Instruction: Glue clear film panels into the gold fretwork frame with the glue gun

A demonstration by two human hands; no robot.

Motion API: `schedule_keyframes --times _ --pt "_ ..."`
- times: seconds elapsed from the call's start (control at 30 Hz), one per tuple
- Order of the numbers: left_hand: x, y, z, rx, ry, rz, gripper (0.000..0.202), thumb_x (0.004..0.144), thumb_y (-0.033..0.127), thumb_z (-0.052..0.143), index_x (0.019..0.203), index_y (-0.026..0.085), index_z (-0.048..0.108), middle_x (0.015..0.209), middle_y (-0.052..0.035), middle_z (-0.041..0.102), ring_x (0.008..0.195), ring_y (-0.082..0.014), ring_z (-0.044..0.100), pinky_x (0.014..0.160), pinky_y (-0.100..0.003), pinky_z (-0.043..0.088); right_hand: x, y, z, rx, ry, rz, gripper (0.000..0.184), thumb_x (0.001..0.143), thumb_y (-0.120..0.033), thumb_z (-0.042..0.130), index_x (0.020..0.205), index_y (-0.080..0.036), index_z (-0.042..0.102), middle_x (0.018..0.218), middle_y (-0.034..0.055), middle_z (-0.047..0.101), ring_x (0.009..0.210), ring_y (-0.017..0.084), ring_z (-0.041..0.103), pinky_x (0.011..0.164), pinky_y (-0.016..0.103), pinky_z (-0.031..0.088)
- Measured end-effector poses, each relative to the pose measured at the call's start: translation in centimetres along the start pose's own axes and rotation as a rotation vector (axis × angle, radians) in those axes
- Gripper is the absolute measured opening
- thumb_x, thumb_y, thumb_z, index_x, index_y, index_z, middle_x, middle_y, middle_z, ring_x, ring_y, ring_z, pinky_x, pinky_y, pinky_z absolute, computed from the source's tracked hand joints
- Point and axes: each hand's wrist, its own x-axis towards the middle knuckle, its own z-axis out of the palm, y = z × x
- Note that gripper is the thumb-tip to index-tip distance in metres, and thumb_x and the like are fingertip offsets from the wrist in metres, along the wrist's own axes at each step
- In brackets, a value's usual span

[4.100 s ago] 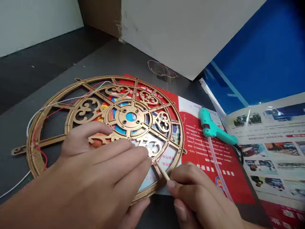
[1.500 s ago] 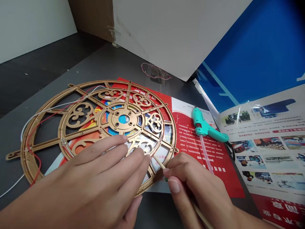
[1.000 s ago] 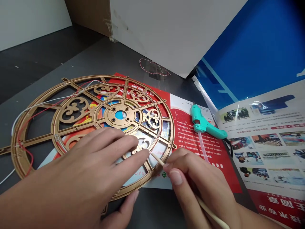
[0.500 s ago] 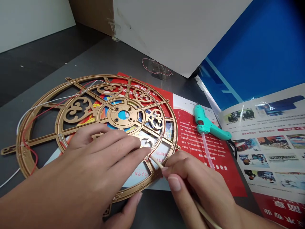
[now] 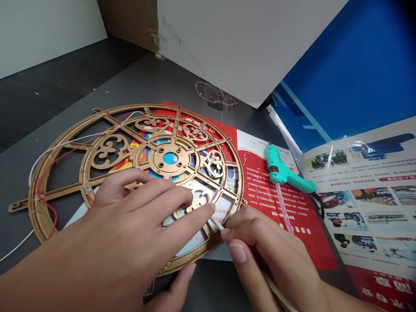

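A round gold-coloured openwork frame [image 5: 147, 182] with spokes and curled ornaments lies over printed sheets. My left hand [image 5: 143, 216] spreads over its near part, fingers on top and thumb at the outer rim, gripping it. The index fingertip presses at the inner ring, hiding the spot beneath. My right hand [image 5: 263, 247] pinches a thin pale wooden stick [image 5: 217, 223], its tip close to that fingertip at the ring; whether they touch, I cannot tell. Thin red wire [image 5: 53, 207] and white wire [image 5: 81, 137] run across the frame's left side and along its rings.
A turquoise hot glue gun [image 5: 282, 172] with a clear glue stick rests on the red and white leaflet [image 5: 260, 190]. Another glossy printed sheet [image 5: 370, 212] stands at the right. A large white box [image 5: 240, 43] rises behind, with a loose wire loop [image 5: 214, 93] before it.
The round frame appears slightly further right, as the whole view has shifted a little. My left index fingertip has slid right along the ring, towards the stick's tip. My right hand has barely moved.
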Motion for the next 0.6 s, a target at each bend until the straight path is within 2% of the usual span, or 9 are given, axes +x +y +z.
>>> schedule_keyframes --times 0.1,0.17,0.23,0.43,0.5,0.6 --pt "1.7 0.6 -0.7 -0.005 0.031 0.007 0.044 0.129 0.071 0.055 0.16 0.048 0.077 0.146 0.0098 0.09 0.136 -0.0204 0.081 0.162 -0.033 0.02 0.1 0.0 -0.1 -0.01 -0.017 -0.004 0.02 0.113 -0.008 0.072 0.112 -0.027 0.066 0.089 0.0005 0.08 0.075 0.017 0.085 0.07 0.023 0.071" --pt "2.1 0.8 -0.6 -0.009 0.031 0.024 0.043 0.131 0.072 0.053 0.157 0.048 0.076 0.144 0.0103 0.091 0.137 -0.0202 0.081 0.162 -0.03 0.016 0.0 -0.1 -0.2 -0.007 -0.008 0.002 0.019 0.114 -0.008 0.073 0.112 -0.026 0.066 0.089 0.0002 0.08 0.075 0.017 0.084 0.071 0.022 0.071" --pt "1.9 0.7 -0.4 -0.014 0.028 0.018 0.043 0.129 0.073 0.058 0.159 0.048 0.075 0.145 0.0106 0.092 0.137 -0.0207 0.082 0.16 -0.031 0.021 -0.2 -0.2 -0.3 0.003 0.005 0.02 0.02 0.113 -0.008 0.074 0.112 -0.027 0.066 0.09 -0.0001 0.08 0.076 0.017 0.084 0.071 0.023 0.07" --pt "-0.6 -0.5 0.5 -0.04 0.05 -0.033 0.059 0.114 0.067 0.081 0.171 0.051 0.076 0.163 0.0127 0.088 0.145 -0.0271 0.082 0.153 -0.047 0.043 -0.4 -0.5 -0.6 0.043 0.008 0.066 0.023 0.11 -0.006 0.073 0.113 -0.028 0.069 0.091 -0.0002 0.08 0.076 0.018 0.082 0.068 0.025 0.068" --pt "-1.5 -0.9 1.0 -0.027 0.003 -0.013 0.059 0.109 0.064 0.084 0.167 0.053 0.079 0.164 0.0114 0.086 0.156 -0.0316 0.08 0.153 -0.053 0.047 -0.6 -0.8 -0.5 0.057 0.029 0.09 0.026 0.111 -0.004 0.073 0.115 -0.029 0.069 0.092 -0.0008 0.079 0.078 0.019 0.082 0.067 0.026 0.066" --pt "-2.8 -1.4 2.1 0.009 -0.075 0.028 0.056 0.103 0.063 0.085 0.159 0.055 0.084 0.168 0.0097 0.084 0.18 -0.0394 0.065 0.157 -0.06 0.047 -0.9 -1.1 -0.3 0.047 0.063 0.146 0.029 0.114 -0.002 0.069 0.118 -0.03 0.071 0.096 0.0001 0.082 0.082 0.02 0.084 0.071 0.03 0.067"
